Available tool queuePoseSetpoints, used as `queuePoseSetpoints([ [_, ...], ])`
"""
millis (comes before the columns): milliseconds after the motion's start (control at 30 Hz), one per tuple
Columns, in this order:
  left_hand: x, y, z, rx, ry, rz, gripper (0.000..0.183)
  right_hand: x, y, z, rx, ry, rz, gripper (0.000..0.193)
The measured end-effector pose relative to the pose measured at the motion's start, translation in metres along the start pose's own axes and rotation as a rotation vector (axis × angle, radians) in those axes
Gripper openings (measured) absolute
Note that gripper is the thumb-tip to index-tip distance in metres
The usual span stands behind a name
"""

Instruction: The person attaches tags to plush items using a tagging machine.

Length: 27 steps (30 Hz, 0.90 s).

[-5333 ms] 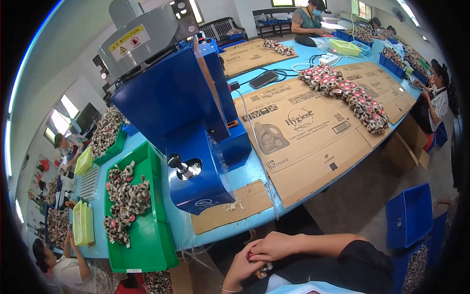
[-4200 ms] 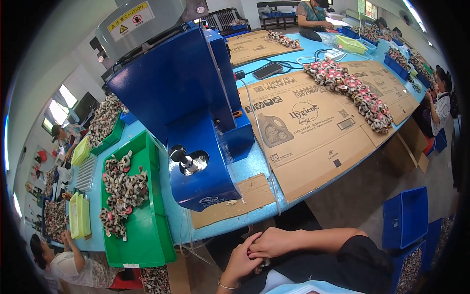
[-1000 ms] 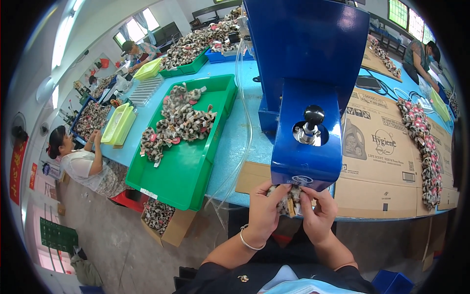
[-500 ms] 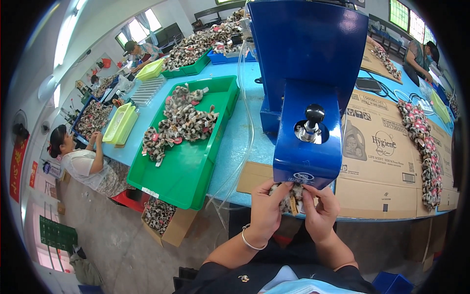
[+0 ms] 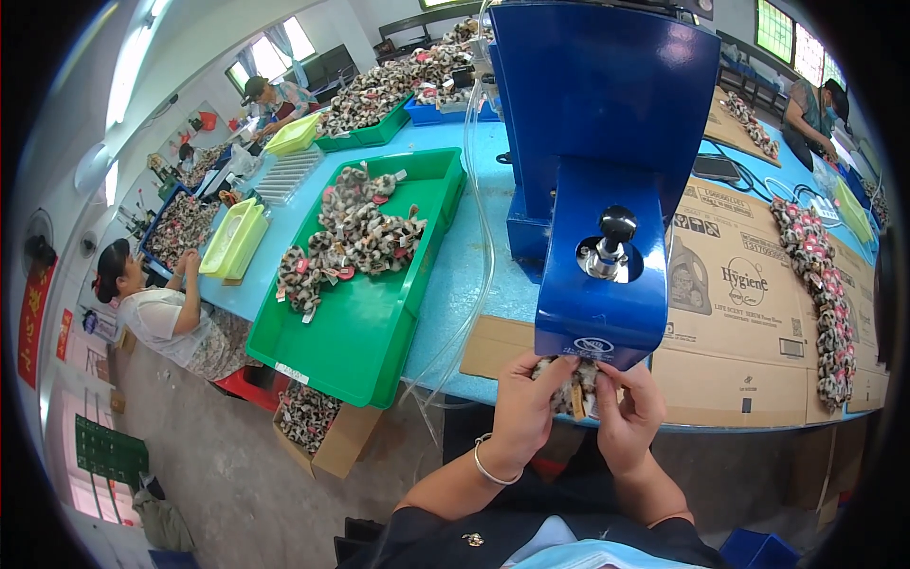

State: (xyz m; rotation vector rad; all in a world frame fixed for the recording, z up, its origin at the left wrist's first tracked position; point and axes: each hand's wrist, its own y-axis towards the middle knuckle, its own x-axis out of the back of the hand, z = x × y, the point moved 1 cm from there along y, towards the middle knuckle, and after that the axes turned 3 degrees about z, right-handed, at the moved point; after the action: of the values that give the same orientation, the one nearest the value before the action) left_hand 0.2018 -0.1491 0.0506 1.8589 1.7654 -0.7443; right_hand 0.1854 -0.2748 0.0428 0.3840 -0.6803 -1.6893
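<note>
Both your hands close on one small item: your left hand (image 5: 523, 406) and your right hand (image 5: 629, 410) pinch a grey, white and brown furry piece (image 5: 571, 387) between thumbs and fingers, one hand at each side, fingertips near each other. Position of piece: directly below the front lip of the blue machine (image 5: 607, 95), at the near edge of the pale blue table (image 5: 512, 296); its upper part is hidden, so you cannot tell whether it touches the machine. A tan tag (image 5: 577, 402) hangs from it, toward you. Bracelet (image 5: 482, 463) on your left wrist. Above your hands, a black knob (image 5: 618, 224) stands in a round recess of the machine head. Left of the machine: clear tubing (image 5: 490, 220), then a green tray (image 5: 343, 353) with a heap of similar pieces (image 5: 358, 235) toward its far end. Right of it: flattened cardboard (image 5: 720, 356) bearing a long row of furry pieces with pink patches (image 5: 817, 294). A co-worker (image 5: 161, 308) sits at far left, hands raised near a yellow-green tray (image 5: 248, 245).
</note>
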Motion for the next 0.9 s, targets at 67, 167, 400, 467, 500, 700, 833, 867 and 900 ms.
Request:
queuePoseSetpoints([
  [67,0.000,0.001,0.001,0.007,0.008,0.004,0.009,0.001,-0.001,-0.001,-0.013,0.018,-0.001,0.021],
  [167,-0.001,0.003,0.002,0.025,-0.002,0.015,0.009,0.002,-0.003,-0.002,0.003,0.006,-0.007,0.021],
  [400,-0.006,0.007,-0.002,0.049,0.010,0.013,0.009,0.001,-0.003,-0.003,0.036,0.017,-0.054,0.021],
  [467,-0.008,0.008,-0.003,0.025,0.033,0.003,0.008,0.001,-0.004,-0.004,0.035,0.030,-0.070,0.021],
  [500,-0.009,0.008,-0.004,0.011,0.039,-0.007,0.008,0.001,-0.006,-0.005,-0.027,0.053,-0.063,0.021],
  [700,-0.007,0.010,-0.007,0.000,0.053,-0.021,0.008,-0.005,0.002,-0.004,-0.045,0.058,-0.063,0.018],
  [833,-0.001,0.014,-0.009,0.008,0.000,-0.029,0.008,-0.013,0.008,-0.007,-0.011,0.027,-0.061,0.016],
  [867,0.002,0.014,-0.009,0.007,0.001,-0.031,0.008,-0.015,0.008,-0.008,-0.011,0.029,-0.059,0.016],
  [900,0.004,0.015,-0.010,0.011,0.002,-0.038,0.009,-0.017,0.009,-0.007,-0.014,0.029,-0.059,0.016],
])
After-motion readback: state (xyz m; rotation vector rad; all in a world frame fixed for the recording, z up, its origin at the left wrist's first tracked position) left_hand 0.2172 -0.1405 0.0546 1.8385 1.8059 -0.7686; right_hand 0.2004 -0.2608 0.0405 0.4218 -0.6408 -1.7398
